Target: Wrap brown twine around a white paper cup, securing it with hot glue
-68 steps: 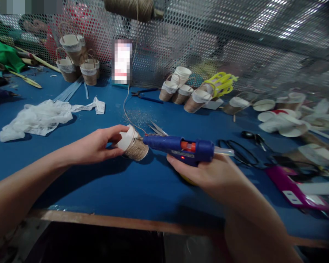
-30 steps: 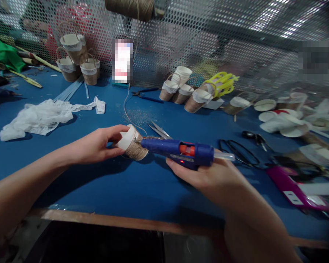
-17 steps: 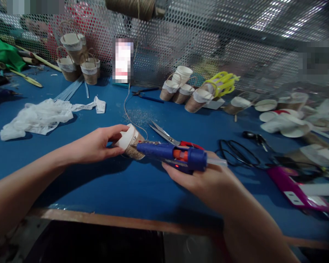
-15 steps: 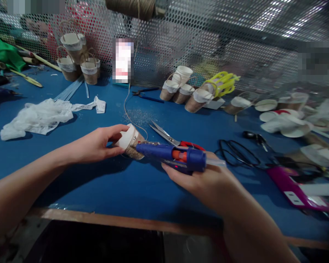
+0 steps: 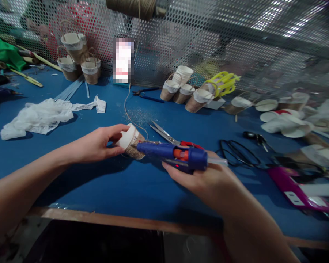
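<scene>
My left hand (image 5: 105, 143) is closed on the white rim of a paper cup (image 5: 125, 140), which lies tilted on the blue table. Brown twine (image 5: 136, 151) wraps the cup's lower part, and a loose strand (image 5: 128, 116) runs from the cup up to a spool (image 5: 131, 8) overhead. A blue hot glue gun (image 5: 164, 152) is gripped in my right hand (image 5: 193, 179). Its nozzle is at the wrapped side of the cup; whether it touches I cannot tell. A clear glue stick (image 5: 218, 160) sticks out at its back. Scissors (image 5: 167, 136) with red handles lie behind the gun, partly hidden by it.
Crumpled white lace (image 5: 38, 117) and glue sticks (image 5: 71, 89) lie at the left. Pliers (image 5: 148, 94), a phone (image 5: 123, 60) and several twine-wrapped cups (image 5: 89, 71) stand or lie near the mesh wall. A black cable (image 5: 235, 155) and a purple power strip (image 5: 293, 190) are at the right.
The glue gun has shifted left and down along the twine-wrapped side of the cup, showing more of the scissors' red handles. My left hand and the cup have stayed nearly still.
</scene>
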### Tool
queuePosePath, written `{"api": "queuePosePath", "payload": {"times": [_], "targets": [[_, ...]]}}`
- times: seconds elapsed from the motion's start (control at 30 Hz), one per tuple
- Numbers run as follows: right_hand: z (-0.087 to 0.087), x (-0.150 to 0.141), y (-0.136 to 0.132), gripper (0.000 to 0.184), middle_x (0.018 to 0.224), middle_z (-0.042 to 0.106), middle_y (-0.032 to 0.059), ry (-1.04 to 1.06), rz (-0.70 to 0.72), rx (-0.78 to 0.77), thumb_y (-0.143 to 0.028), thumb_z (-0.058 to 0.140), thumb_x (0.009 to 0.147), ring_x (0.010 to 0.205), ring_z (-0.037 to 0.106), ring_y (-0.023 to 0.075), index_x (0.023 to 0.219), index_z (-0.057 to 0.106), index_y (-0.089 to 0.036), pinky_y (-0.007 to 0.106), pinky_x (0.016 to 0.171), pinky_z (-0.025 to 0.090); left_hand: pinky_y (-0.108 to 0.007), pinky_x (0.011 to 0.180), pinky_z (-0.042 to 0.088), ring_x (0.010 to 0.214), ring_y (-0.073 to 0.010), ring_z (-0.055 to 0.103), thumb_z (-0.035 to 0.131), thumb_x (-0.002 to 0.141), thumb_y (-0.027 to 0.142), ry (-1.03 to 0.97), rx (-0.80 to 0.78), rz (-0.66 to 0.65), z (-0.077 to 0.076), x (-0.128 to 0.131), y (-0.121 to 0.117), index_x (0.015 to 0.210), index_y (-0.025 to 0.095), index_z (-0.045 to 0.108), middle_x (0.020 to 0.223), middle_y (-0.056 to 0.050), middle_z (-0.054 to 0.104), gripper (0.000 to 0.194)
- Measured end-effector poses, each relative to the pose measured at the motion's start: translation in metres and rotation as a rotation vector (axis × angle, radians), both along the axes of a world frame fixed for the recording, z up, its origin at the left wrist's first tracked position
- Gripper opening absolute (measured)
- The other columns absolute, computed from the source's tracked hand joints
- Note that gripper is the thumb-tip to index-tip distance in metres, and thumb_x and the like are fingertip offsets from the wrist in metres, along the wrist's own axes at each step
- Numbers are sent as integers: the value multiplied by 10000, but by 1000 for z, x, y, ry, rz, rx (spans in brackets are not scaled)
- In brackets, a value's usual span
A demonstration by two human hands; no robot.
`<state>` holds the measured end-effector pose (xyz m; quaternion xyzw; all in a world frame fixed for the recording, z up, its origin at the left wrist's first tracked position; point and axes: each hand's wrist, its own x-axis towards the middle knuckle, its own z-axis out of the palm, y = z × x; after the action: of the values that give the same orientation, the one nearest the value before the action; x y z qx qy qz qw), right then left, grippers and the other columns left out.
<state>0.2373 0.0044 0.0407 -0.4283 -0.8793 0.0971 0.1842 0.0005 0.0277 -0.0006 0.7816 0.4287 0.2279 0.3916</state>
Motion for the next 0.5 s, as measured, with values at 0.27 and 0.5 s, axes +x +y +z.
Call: {"api": "queuePosePath", "payload": {"times": [0.27,0.5], "targets": [[-5,16,11,222,552,547,20,-35,-12,-4,-288,426,738,486,464,153,721,638,-226,302,500,383,-304,810,449,901,-168,598,509,787,179,-67,-53,-26,2,3,-1,1203,127,390,1015,-85,641,436],[-8,3,12,200,458,443,-33,115,-199,-67,-272,501,714,431,398,105,529,474,-204,246,440,354,-296,806,449,893,-173,600,514,789,196,-62,-48,-26,3,2,-1,1192,135,404,1004,-74,647,422]]}}
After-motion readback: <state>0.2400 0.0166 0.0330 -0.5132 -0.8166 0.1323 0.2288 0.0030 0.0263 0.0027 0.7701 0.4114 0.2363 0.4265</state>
